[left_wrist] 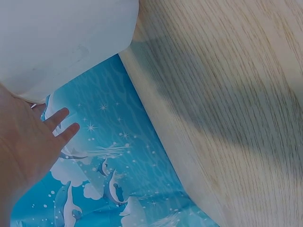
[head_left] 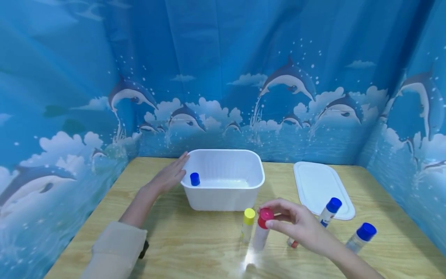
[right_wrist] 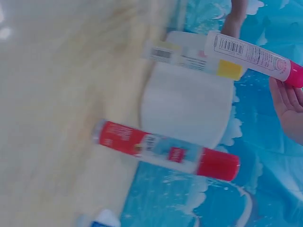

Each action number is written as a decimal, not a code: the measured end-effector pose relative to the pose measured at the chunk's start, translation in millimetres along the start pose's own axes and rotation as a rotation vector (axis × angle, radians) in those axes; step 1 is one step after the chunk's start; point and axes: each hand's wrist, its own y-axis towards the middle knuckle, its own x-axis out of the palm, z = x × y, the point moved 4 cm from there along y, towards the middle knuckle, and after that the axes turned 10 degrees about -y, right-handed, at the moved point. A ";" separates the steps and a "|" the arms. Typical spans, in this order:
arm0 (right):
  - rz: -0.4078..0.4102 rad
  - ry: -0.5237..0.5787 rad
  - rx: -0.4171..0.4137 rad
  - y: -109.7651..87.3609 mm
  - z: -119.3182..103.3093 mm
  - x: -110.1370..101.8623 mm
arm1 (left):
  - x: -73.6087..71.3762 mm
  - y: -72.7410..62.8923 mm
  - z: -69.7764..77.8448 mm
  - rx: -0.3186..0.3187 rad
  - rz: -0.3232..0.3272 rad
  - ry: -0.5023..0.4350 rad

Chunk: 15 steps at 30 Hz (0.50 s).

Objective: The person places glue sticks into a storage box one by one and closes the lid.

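Observation:
My right hand (head_left: 296,223) pinches the pink-red cap of a white glue stick (head_left: 261,236) between thumb and fingers; the glue stick is upright. Close on its left stands a yellow-capped glue stick (head_left: 247,226). In the right wrist view the held glue stick's printed label and barcode show, and a red-capped glue stick (right_wrist: 165,149) stands nearby; in the head view my hand mostly hides that one. My left hand (head_left: 170,174) rests with straight fingers against the left side of a white plastic box (head_left: 223,199). A blue-capped glue stick (head_left: 195,179) is inside the box, at its left.
Right of my right hand stand two blue-capped glue sticks, one nearer (head_left: 362,236) and one farther (head_left: 330,211). A white lid (head_left: 322,186) lies flat at the back right of the wooden table (head_left: 195,248). A dolphin-print curtain (head_left: 216,77) surrounds the table's back and sides.

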 end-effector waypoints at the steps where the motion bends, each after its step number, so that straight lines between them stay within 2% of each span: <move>1: 0.004 -0.013 -0.013 3.5 -5.9 -1.3 | 0.1 -0.1 0.0 -0.001 -0.001 0.001; 8: 0.006 -0.031 -0.050 29.3 -37.9 -13.3 | -0.4 -1.2 1.6 0.006 -0.004 0.006; 15: 0.029 -0.043 -0.029 55.3 -59.1 -18.3 | -1.7 -2.3 2.7 0.006 -0.008 0.011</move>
